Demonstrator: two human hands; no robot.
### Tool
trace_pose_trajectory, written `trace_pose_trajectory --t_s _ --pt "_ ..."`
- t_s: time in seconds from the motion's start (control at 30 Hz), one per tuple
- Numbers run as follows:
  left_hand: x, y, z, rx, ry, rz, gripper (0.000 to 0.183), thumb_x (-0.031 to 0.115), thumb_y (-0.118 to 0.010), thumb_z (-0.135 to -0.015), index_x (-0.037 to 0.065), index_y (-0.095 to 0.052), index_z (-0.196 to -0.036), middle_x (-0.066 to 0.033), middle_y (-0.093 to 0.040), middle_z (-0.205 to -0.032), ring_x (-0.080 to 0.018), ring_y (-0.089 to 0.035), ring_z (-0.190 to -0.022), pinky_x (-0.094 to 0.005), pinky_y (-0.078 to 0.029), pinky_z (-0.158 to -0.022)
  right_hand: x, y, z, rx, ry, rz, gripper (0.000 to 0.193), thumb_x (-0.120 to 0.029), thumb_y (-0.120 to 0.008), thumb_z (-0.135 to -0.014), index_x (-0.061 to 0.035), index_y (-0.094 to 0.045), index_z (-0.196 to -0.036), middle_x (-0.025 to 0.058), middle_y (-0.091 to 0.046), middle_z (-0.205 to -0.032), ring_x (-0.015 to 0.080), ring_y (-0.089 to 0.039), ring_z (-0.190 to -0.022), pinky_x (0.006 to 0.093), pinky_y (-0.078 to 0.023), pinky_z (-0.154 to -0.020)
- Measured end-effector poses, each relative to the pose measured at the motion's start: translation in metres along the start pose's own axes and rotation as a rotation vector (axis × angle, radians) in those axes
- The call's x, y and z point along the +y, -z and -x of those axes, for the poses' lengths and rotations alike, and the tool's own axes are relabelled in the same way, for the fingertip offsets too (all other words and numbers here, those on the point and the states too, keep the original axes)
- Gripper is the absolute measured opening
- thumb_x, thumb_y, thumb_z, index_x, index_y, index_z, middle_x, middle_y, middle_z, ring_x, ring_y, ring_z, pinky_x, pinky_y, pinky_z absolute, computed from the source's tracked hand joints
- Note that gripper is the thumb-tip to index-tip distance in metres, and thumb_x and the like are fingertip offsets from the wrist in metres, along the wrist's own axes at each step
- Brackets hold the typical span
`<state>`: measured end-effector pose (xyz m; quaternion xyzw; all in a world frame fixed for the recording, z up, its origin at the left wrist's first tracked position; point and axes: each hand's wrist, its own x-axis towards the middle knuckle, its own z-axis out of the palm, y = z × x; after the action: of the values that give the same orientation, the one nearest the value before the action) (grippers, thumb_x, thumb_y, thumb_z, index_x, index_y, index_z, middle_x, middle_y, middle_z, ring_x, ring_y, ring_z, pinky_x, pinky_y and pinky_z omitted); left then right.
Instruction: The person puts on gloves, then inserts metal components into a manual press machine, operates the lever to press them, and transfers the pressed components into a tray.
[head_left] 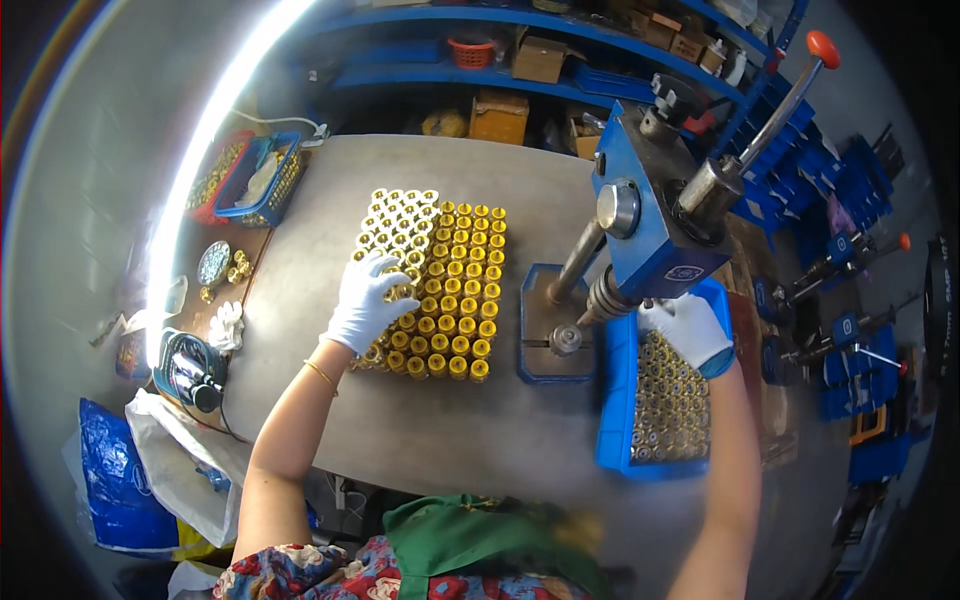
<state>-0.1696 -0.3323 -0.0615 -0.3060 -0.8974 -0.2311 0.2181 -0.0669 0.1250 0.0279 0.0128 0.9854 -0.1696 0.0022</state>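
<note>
My left hand (368, 305), in a white glove, reaches over the left side of a block of upright brass fittings (460, 300). Its bent fingers close around a brass fitting among the rows, and the palm hides several others. Beyond it, pieces with pale, ring-like tops (400, 220) form the far left part of the block. My right hand (690, 332), also gloved in white, is over the far part of a blue bin (615, 455) filled with small metal parts (672, 410). Its fingers are drawn together beside the press head; what they hold is too small to tell.
A blue bench press (650, 205) with a red-knobbed lever stands between the fittings and the bin. Baskets (265, 185), a dish of small parts (214, 263) and a crumpled white glove (227, 327) lie at the left. Blue shelves (540, 20) run behind the table; more presses (840, 245) stand at the right.
</note>
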Motion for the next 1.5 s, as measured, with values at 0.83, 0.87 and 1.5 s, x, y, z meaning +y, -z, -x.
trace_pose_trajectory --t_s 0.83,0.87,1.5 --pt "0.196 -0.102 -0.061 -0.304 -0.004 0.489 0.037 0.039 -0.077 -0.075 0.006 -0.072 -0.092 -0.0151 -0.069 -0.089 -0.0353 -0.065 -0.085 -0.0438 -0.052 -0.078 -0.063 0.202 0.097 -0.290 1.275 -1.193 0.068 -0.061 -0.035 -0.098 -0.0002 -0.053 -0.122 0.0170 -0.064 -0.109 0.0264 -0.058 -0.111 0.0458 -0.035 -0.113" --pt "0.182 -0.100 -0.056 -0.300 0.036 0.453 0.037 0.039 -0.077 -0.075 0.006 -0.072 -0.092 -0.0151 -0.069 -0.089 -0.0353 -0.065 -0.085 -0.0438 -0.052 -0.078 -0.074 0.177 0.120 -0.024 0.826 -0.969 0.057 -0.042 -0.050 -0.092 0.0044 -0.054 -0.125 0.0233 -0.062 -0.116 0.0324 -0.058 -0.116 0.0461 -0.035 -0.112" --pt "0.189 -0.098 -0.055 -0.293 0.138 0.541 0.040 0.034 -0.080 -0.074 0.004 -0.067 -0.097 -0.0132 -0.066 -0.085 -0.0295 -0.064 -0.077 -0.0401 -0.051 -0.071 -0.078 0.219 0.051 -0.062 0.913 -1.815 0.086 -0.072 -0.027 -0.094 0.0021 -0.050 -0.132 0.0202 -0.057 -0.123 0.0295 -0.053 -0.120 0.0532 -0.036 -0.106"
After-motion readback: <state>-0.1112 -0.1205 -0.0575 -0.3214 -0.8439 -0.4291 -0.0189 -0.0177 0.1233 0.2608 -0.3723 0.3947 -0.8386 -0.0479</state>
